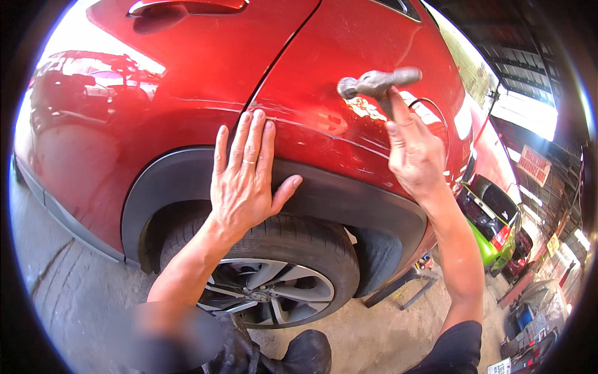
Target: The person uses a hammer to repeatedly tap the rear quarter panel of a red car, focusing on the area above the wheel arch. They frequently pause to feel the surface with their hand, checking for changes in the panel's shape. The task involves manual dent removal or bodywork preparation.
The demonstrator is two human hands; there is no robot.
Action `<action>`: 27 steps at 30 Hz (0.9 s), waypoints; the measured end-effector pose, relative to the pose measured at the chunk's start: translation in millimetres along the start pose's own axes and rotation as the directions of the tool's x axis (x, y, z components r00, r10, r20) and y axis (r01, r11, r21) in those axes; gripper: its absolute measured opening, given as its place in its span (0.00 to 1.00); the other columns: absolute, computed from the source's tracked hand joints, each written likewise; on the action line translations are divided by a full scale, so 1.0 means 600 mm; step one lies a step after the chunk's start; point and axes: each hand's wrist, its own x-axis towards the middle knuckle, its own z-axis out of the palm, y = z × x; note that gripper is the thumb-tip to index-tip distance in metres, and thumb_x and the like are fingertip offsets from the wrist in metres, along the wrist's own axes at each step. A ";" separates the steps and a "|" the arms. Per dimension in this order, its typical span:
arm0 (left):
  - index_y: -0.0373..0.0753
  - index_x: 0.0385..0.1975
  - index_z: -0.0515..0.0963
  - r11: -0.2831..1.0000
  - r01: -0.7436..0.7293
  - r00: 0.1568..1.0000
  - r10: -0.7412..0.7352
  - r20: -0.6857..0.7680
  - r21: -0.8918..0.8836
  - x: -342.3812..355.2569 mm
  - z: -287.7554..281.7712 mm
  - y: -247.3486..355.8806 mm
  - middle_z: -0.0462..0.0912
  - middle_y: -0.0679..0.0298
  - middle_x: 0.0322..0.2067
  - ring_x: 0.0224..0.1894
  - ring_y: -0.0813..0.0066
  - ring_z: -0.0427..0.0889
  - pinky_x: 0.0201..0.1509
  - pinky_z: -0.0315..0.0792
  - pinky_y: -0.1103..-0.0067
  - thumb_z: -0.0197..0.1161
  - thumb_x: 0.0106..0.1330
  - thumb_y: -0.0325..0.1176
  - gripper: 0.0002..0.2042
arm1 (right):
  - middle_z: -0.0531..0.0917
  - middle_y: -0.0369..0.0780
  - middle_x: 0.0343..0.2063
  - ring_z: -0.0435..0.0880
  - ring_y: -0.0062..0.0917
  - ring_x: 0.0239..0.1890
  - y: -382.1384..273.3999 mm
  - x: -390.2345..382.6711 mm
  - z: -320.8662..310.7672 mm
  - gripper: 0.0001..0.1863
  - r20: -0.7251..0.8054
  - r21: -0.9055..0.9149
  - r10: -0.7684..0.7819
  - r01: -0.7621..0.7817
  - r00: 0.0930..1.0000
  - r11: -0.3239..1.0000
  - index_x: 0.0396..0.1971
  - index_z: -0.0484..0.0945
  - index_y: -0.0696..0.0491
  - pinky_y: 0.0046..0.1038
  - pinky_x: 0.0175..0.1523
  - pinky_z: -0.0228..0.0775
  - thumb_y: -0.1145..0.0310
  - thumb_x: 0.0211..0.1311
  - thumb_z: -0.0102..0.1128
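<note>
A red car's rear side panel (311, 81) fills the upper middle, with a scraped crease running across it above the black wheel arch trim (349, 187). My left hand (244, 168) lies flat on the trim, its fingertips reaching the scratched paint by the door gap; a ring shows on one finger. In my right hand (416, 153) is a hammer (377, 83), gripped by its handle with the forefinger stretched along it. The hammer's metal head is raised in front of the panel, slightly blurred. Most of the handle is hidden by the hand.
Below the arch sits the rear wheel (268, 287) with its dark tyre. A red door handle (187, 7) is at the top left. Behind on the right stand a green car (489, 240) and shelves of clutter (529, 318). A dark bar (392, 287) stands low beyond the wheel.
</note>
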 end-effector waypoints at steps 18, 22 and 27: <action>0.36 0.72 0.62 0.999 0.016 1.000 -0.016 0.002 -0.039 -0.065 0.006 -0.013 0.57 0.53 0.74 0.78 0.58 0.52 0.80 0.37 0.52 0.56 0.69 0.60 0.40 | 0.74 0.38 0.22 0.75 0.26 0.20 -0.069 0.022 -0.006 0.37 -0.236 0.079 -0.129 0.151 0.963 0.985 0.69 0.71 0.41 0.33 0.26 0.68 0.81 0.59 0.67; 0.33 0.71 0.62 0.987 0.006 1.000 -0.007 -0.006 -0.161 -0.049 -0.014 -0.009 0.57 0.49 0.74 0.78 0.56 0.52 0.80 0.38 0.52 0.56 0.69 0.61 0.41 | 0.75 0.37 0.23 0.77 0.28 0.21 -0.059 -0.007 -0.010 0.37 -0.196 0.034 -0.114 0.123 0.974 0.992 0.67 0.73 0.43 0.33 0.25 0.69 0.81 0.56 0.68; 0.28 0.70 0.62 0.974 -0.177 0.984 0.176 -0.020 -0.141 0.076 -0.012 0.021 0.58 0.42 0.72 0.78 0.49 0.50 0.80 0.41 0.58 0.50 0.69 0.65 0.44 | 0.77 0.39 0.25 0.79 0.31 0.23 -0.060 -0.038 -0.003 0.36 -0.195 -0.012 -0.075 0.074 0.978 0.997 0.66 0.74 0.46 0.34 0.27 0.72 0.83 0.55 0.67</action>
